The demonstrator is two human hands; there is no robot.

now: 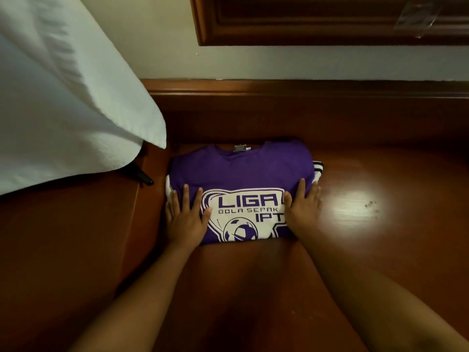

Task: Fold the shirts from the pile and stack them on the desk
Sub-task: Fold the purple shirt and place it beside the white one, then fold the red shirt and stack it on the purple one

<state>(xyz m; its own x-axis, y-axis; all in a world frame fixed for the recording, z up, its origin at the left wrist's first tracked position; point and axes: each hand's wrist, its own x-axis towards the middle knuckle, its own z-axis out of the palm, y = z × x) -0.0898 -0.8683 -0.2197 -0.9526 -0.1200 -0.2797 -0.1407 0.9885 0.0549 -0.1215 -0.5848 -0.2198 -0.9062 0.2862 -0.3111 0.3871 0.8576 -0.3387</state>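
Note:
A folded purple shirt with a white "LIGA BOLA SEPAK IPT" football print lies on the dark wooden desk, collar toward the wall. It sits on top of another folded garment, white with dark stripes, whose edges peek out on the left and right. My left hand rests flat on the shirt's left side, fingers straight. On the shirt's right edge my right hand lies flat, fingers straight and partly over the desk.
A white cloth hangs over the upper left, above a raised wooden ledge. A small black object pokes out under it. The desk's raised back rail meets the pale wall; a wooden frame hangs above.

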